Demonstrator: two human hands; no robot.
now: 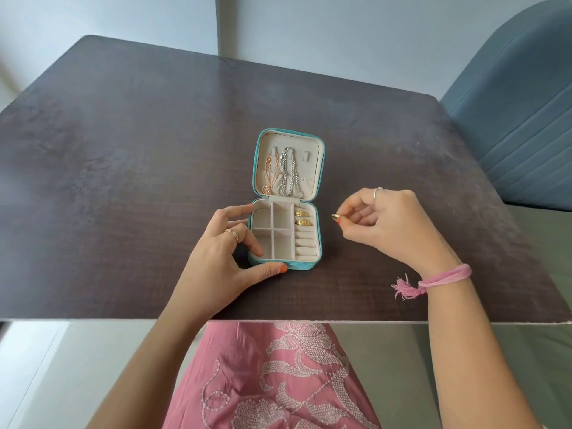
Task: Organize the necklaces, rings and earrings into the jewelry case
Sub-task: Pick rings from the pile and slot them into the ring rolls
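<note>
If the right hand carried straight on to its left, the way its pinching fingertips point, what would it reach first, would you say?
Probably the jewelry case: the right hand pinches a gold ring aimed at the case's right wall, beside the ring rolls. How high the hand is above the table is unclear, so it might pass over the wall.

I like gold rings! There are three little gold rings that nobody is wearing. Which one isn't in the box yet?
The gold ring pinched in the right hand, beside the jewelry case. The other two rings sit in its ring rolls.
</note>
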